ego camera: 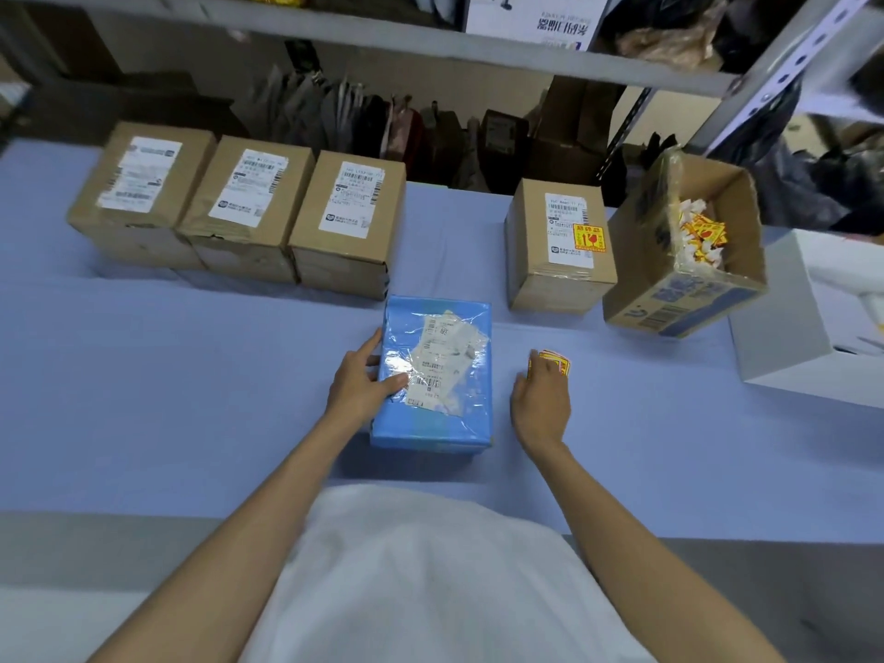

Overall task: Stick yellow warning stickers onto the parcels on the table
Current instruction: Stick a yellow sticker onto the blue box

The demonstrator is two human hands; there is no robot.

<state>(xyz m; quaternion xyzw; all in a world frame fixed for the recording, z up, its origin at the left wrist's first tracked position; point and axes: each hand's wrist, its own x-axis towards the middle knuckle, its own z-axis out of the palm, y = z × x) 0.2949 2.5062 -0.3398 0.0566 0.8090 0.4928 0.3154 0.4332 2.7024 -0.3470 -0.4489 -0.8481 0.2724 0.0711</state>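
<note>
— What is the left hand (363, 382) doing?
— It is lying against the blue parcel (430, 425), fingers stretched straight along the left edge and thumb resting on the taped top.
— And the right hand (540, 399)?
— It is hovering just right of that parcel, fingers curled and pinching a yellow sticker (555, 363).
— Where is the blue parcel sitting?
— It is lying flat in the middle of the bench (143, 375), directly in front of the person.
— What else is standing there?
— Three brown parcels (248, 198) are sitting side by side at the back left, touching. A fourth brown parcel (559, 275) at the back right is carrying a warning sticker (589, 238) beside its white label. Just right of it an open carton (689, 299) is tilting, holding loose stickers (703, 234). A white box (784, 337) is sitting at the far right.
</note>
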